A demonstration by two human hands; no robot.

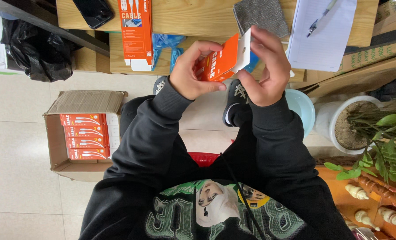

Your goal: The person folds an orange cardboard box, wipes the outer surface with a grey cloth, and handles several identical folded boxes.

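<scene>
Orange and white card, the small box (224, 60) sits pinched between both hands; it looks light, stiff but crushable, best held by its edges. The left hand (193, 71) curls closed around its lower end, and the right hand (267, 66) grips the white flap with bent fingers. Just beyond them a longer box (136, 31) lies on the wooden surface (198, 18). Left of the hands, a carton (56, 138) holds more boxes.

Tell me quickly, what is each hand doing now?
Left hand: closed on the orange box.
Right hand: closed on the same box, at its white end flap.
</scene>
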